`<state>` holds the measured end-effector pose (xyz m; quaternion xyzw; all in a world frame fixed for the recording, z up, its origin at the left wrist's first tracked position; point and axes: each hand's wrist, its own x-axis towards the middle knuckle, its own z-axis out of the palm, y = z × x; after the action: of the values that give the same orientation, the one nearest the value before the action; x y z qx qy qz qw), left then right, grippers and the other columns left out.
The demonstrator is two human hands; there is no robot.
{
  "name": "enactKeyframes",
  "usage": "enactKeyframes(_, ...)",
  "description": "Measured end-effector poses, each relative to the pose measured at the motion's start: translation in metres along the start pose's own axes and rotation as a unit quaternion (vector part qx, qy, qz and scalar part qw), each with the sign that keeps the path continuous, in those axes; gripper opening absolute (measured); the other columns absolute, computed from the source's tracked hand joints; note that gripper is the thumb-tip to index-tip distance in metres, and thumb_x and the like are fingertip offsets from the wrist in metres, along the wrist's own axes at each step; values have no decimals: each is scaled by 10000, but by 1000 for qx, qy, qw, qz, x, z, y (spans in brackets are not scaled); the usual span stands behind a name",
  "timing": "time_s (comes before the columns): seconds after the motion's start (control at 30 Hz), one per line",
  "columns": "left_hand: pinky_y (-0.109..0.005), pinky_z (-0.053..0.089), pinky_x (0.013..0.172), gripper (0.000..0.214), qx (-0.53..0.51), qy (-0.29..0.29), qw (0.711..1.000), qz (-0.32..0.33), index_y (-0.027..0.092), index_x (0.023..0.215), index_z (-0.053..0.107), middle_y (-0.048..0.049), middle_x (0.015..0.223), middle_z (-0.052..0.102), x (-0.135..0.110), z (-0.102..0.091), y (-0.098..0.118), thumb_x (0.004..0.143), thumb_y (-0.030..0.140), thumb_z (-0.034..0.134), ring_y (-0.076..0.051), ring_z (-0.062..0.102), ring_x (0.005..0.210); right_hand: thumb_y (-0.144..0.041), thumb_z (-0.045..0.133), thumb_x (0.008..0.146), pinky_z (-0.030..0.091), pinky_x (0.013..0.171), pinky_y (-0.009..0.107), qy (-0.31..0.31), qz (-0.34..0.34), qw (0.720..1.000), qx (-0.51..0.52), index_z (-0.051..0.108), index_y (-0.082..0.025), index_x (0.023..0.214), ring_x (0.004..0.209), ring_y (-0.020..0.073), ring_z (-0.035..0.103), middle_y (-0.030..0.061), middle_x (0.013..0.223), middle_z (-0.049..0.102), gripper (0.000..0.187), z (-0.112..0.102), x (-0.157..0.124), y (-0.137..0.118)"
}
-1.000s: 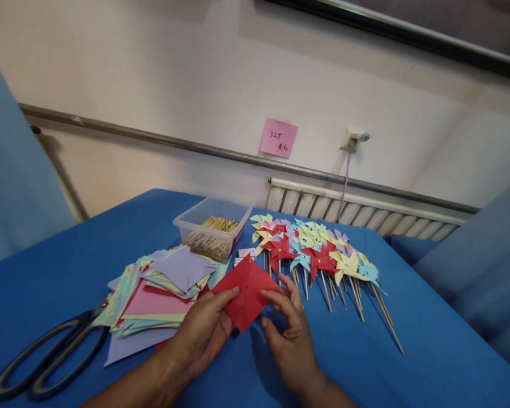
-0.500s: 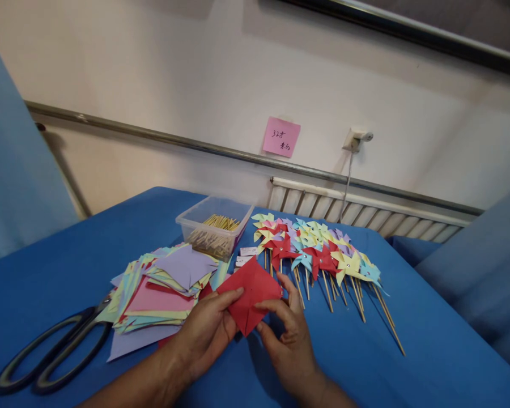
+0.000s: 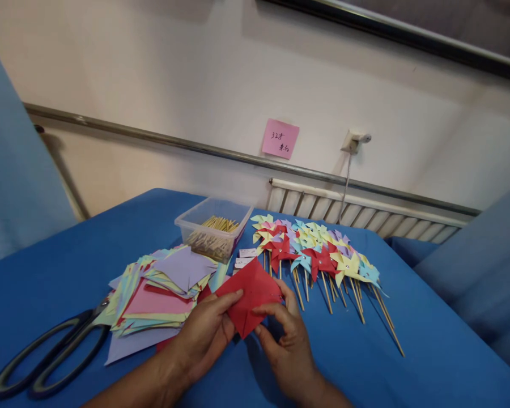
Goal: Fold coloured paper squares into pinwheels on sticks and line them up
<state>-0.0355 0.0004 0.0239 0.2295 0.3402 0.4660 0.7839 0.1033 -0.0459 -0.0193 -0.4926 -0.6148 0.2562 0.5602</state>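
While the left hand (image 3: pixel 208 331) grips the left side of a red paper square (image 3: pixel 247 292) with its thumb on top, the right hand (image 3: pixel 287 340) pinches the opposite side, a fingertip on the paper's face and the thumb at the lower edge. Held between both hands, the square is turned corner-up above the blue cloth (image 3: pixel 365 368), with slits at its corners. Just left of it lies a stack of coloured paper (image 3: pixel 161 306), touching the scissors (image 3: pixel 63 345). Behind stands a clear plastic box (image 3: pixel 187 234) of thin sticks (image 3: pixel 221 224), small white boxes (image 3: pixel 244 262) beside it; finished pinwheels (image 3: pixel 322 259) lie in rows to the right.
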Motion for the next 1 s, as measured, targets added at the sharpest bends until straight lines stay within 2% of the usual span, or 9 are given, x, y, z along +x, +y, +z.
enactKeyframes(0.27,-334,561,757,188,-4,-15,1000,3,75,929,696,-143,924,744,-1,0,-1,756,82,622,-264,702,851,-182,652,754,322,1036,416,-12,8,1000,-7,676,-257,911,1277,264,376,56,1411,341,176,-3,0,-2)
enactKeyframes(0.43,-289,555,654,131,14,-27,1000,10,80,862,710,-131,863,750,-2,1,-3,763,110,629,-238,704,772,-216,624,795,320,1022,408,6,16,1000,-5,677,-234,821,1269,255,381,74,1313,458,63,-5,2,-5)
enactKeyframes(0.63,-329,555,698,122,30,-37,999,0,97,843,721,-127,860,750,-4,2,-8,749,136,653,-256,693,815,-215,600,803,321,1000,391,13,58,998,-3,667,-210,691,1246,253,406,82,1236,540,130,-5,4,-2)
enactKeyframes(1.0,-315,523,720,180,82,-62,995,2,107,858,720,-118,857,738,-1,-3,-16,709,207,721,-209,669,737,-221,597,776,397,908,344,29,93,995,2,644,-182,632,1115,257,517,94,1092,605,157,-2,5,4)
